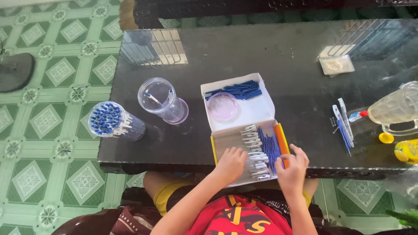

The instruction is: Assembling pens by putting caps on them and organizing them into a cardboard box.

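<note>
An open cardboard box [226,141] lies at the table's near edge, holding clear pen barrels [254,141] and blue pen refills [268,146]. My left hand [230,165] rests on the box's left half, fingers curled beside the barrels. My right hand [293,169] sits at the box's right side, fingertips on the blue refills near its orange edge. The box's raised white lid [248,111] carries blue pen caps [237,90] and a round clear pink lid [222,106].
Two clear round jars stand left of the box: one [114,121] packed with blue-capped pens, one [162,101] almost empty. Loose pens [344,124], a glass jug [398,109], a yellow bottle [406,150] and a small dish [336,64] sit on the dark glass table [270,48].
</note>
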